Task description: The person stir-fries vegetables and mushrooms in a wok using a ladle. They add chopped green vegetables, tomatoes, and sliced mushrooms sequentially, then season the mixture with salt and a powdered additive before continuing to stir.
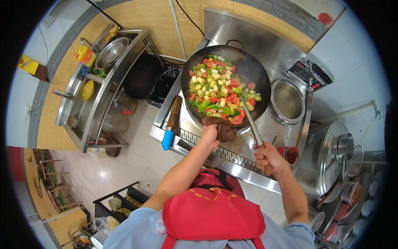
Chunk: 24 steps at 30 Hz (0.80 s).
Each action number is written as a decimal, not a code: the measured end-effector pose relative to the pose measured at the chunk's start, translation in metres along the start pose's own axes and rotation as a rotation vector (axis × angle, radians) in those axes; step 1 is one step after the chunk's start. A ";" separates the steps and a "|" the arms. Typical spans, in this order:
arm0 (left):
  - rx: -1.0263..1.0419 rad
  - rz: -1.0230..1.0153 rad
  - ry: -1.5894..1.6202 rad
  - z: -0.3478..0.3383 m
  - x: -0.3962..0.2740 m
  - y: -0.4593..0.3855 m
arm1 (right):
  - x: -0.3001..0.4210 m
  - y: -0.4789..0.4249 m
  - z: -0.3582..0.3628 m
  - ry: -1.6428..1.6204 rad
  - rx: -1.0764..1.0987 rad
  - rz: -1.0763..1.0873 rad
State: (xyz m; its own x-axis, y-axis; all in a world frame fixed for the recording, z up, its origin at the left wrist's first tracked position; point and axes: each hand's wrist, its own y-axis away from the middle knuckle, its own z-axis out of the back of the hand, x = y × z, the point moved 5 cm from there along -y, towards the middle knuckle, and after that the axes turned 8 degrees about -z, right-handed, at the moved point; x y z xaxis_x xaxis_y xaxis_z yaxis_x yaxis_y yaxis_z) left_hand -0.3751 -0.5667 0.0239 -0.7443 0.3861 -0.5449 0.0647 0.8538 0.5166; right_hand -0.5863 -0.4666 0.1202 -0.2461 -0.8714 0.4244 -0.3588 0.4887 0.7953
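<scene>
A large dark wok [261, 71] sits on the steel stove, filled with chopped green and pale-yellow vegetable pieces [214, 82] and red tomato chunks [238, 118]. My left hand [210, 136] grips a brown cloth [226, 130] folded over the wok's near rim; the part of the wok under the cloth is hidden. My right hand [269, 157] is closed around the handle of a long metal ladle [252, 123], whose bowl rests among the food at the wok's right side. Some steam rises there.
Right of the wok stands a steel pot of liquid [286, 99]; a red-rimmed jar [291, 155] is near my right hand. A bamboo wok brush [174, 116] with a blue handle lies left. A large lidded pot [332, 158] stands far right, steel sinks [93, 102] at left.
</scene>
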 end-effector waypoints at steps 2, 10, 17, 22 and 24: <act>0.002 -0.019 -0.013 0.002 0.002 -0.001 | 0.000 0.005 -0.011 -0.348 0.215 -0.016; -0.041 -0.094 -0.071 -0.009 -0.006 0.011 | 0.009 0.063 -0.027 -0.012 -0.028 0.101; 0.005 -0.030 -0.109 -0.006 0.006 0.007 | 0.023 0.090 -0.011 1.165 -0.602 0.388; -0.018 0.155 -0.017 -0.007 0.008 0.009 | 0.053 0.064 0.009 1.480 -0.979 0.340; 0.006 0.199 0.019 -0.006 0.012 0.003 | 0.045 0.042 0.037 1.519 -1.010 0.349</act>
State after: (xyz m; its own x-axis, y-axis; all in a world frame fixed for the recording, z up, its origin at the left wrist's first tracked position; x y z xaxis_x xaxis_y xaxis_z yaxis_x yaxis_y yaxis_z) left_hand -0.3877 -0.5616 0.0226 -0.7292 0.5404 -0.4198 0.2155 0.7636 0.6087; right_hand -0.6455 -0.4840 0.1569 0.9405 -0.3151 0.1271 0.2708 0.9212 0.2795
